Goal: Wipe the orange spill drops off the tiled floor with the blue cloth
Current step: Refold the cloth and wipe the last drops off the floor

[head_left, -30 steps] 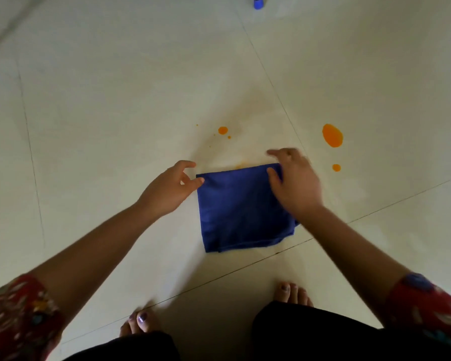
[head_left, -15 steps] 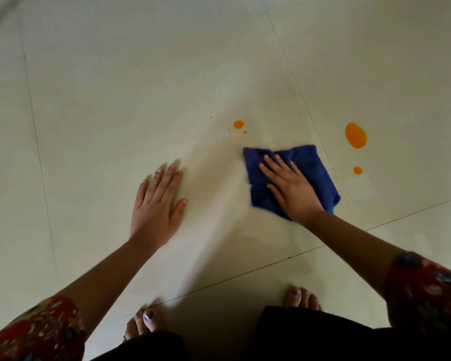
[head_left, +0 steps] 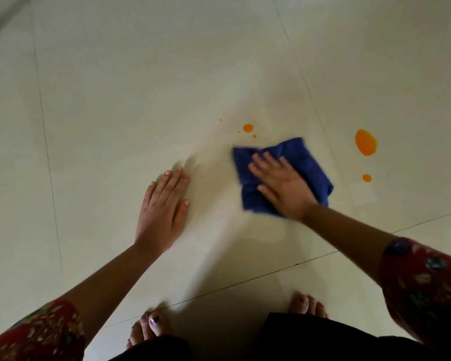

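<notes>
Take the blue cloth (head_left: 305,165) as your reference throughout. Well to its left, your left hand (head_left: 162,208) lies flat on the tiled floor (head_left: 115,113), fingers together and extended, holding nothing; it appears to serve as a brace. Your right hand (head_left: 284,187) presses palm-down on the cloth with fingers spread, pinning the cloth to the tile rather than gripping it. The cloth is a soft, folded fabric pad, roughly square, creased under the palm, its edges blurred. The step in hand is judged to be the wiping stroke itself, with most of the spill not yet reached. Just beyond the cloth's far-left corner sits a small round drop (head_left: 248,128) with a few specks beside it. To the cloth's right, apart from it, lie a large oval drop (head_left: 365,142) and a smaller round drop (head_left: 366,177). All look wet and glossy on smooth, pale, glazed tile. The next move calls for sliding the cloth under steady downward pressure over each drop, without smearing liquid into the grout lines.
</notes>
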### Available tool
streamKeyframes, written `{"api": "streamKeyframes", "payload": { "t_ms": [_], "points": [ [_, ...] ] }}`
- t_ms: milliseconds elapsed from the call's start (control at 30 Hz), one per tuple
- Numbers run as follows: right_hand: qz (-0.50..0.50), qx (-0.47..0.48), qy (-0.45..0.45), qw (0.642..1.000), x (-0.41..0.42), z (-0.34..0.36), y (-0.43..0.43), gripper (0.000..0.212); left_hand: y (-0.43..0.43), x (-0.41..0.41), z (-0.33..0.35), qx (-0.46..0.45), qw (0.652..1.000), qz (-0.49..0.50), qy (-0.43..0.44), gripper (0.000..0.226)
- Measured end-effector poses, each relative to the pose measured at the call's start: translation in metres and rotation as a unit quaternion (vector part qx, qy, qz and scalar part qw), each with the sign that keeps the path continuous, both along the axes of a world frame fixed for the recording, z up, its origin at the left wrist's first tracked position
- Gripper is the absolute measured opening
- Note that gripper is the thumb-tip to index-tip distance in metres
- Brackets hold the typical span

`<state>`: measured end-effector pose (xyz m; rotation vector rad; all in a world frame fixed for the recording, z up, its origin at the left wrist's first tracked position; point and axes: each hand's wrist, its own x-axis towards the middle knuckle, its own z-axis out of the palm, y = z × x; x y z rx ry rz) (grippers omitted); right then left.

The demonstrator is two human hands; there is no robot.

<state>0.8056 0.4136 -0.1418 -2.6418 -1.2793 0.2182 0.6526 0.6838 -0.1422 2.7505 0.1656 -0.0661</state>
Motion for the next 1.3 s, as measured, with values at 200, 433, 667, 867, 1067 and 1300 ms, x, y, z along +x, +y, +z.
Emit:
{"api": "streamKeyframes", "payload": {
  "t_ms": [200,433,667,867,1067,1300],
  "points": [
    [0.285,-0.025,0.003,0.958,-0.031,-0.005,-0.007,0.049,0.012,-0.017,0.014,-0.079,0.989,0.119,-0.030,0.055],
    [0.229,-0.030,-0.016,0.973,-0.093,-0.009,0.055,0.053,0.036,-0.055,0.012,-0.072,0.984,0.160,-0.027,0.053],
    [0.285,-0.043,-0.061,0.956,-0.027,-0.017,0.168,0.049,0.047,-0.041,0.008,-0.078,0.978,0.191,-0.045,0.052],
    [-0.101,-0.072,-0.062,0.990,0.079,-0.006,0.103,0.056,0.033,-0.001,0.011,-0.057,0.992,0.112,-0.023,0.056],
    [-0.173,-0.085,-0.057,0.980,-0.050,-0.005,0.056,0.061,0.021,0.024,0.006,-0.060,0.994,0.083,-0.035,0.053],
    [0.029,-0.030,-0.032,0.999,0.070,-0.011,0.111,0.054,0.006,0.042,0.004,-0.069,0.995,0.066,-0.041,0.054]
  ]
}}
